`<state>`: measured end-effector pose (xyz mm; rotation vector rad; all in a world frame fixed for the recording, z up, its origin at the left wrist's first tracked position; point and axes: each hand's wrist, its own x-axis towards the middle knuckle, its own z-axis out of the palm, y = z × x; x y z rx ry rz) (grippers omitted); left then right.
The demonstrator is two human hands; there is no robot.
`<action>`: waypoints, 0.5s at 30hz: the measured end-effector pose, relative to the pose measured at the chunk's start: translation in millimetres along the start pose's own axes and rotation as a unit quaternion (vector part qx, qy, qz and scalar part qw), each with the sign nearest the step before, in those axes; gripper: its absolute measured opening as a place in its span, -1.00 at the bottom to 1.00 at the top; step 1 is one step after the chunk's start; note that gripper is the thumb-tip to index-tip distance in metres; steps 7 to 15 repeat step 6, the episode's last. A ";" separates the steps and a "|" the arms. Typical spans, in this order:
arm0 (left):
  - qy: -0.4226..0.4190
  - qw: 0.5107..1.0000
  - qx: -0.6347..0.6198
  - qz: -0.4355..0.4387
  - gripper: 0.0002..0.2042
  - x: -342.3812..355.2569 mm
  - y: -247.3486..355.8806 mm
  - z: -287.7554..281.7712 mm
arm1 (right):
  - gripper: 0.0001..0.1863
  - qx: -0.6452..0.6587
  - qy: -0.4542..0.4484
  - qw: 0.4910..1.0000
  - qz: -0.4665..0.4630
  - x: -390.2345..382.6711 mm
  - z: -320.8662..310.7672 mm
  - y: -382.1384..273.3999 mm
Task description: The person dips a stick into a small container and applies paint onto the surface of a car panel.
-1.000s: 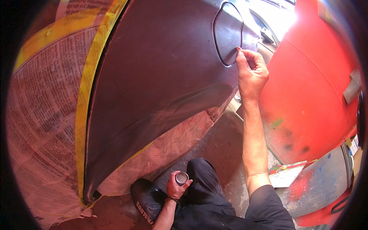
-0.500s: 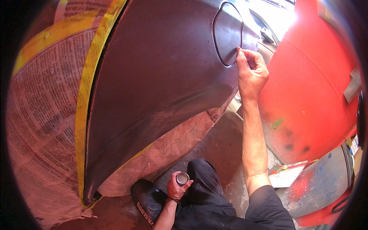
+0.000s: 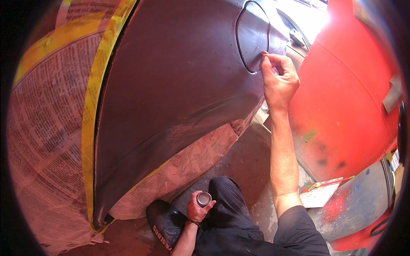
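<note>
My right hand (image 3: 279, 81) is raised to the dark, matt car body panel (image 3: 179, 81), thumb and fingertips pinched together. Something very thin seems to poke out at the fingertips, too small to make out. They are at the lower right edge of the rounded fuel flap (image 3: 253, 36), whose outline is a dark gap. Low down, by my knees, my left hand (image 3: 198, 208) is wrapped round a small round cup (image 3: 204, 199). Its open top faces up and shows pale greyish contents. Small specks dot the panel near the flap.
Newspaper sheets (image 3: 51, 128) held by yellow masking tape (image 3: 89, 141) cover the area left of the panel, and more paper runs under its lower edge. A large red panel (image 3: 346, 98) stands to the right. Below it lie a scuffed grey panel (image 3: 354, 205) and a white sheet (image 3: 321, 196).
My right hand has shifted slightly left, closer over the edge of the fuel flap. My left hand and the cup stay nearly in place.
</note>
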<state>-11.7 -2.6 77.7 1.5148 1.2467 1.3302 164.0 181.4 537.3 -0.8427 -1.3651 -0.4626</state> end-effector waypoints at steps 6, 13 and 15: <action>-0.007 1.000 -0.010 -0.010 -0.22 -0.5 -0.7 0.3 | -0.90 0.000 -0.014 1.000 0.014 0.3 -3.5 -2.8; -0.007 1.000 -0.010 -0.010 -0.22 -0.5 -0.7 0.3 | -0.90 0.000 -0.014 1.000 0.014 0.3 -3.5 -2.8; -0.007 1.000 -0.010 -0.010 -0.22 -0.5 -0.7 0.3 | -0.90 0.000 -0.014 1.000 0.014 0.3 -3.5 -2.8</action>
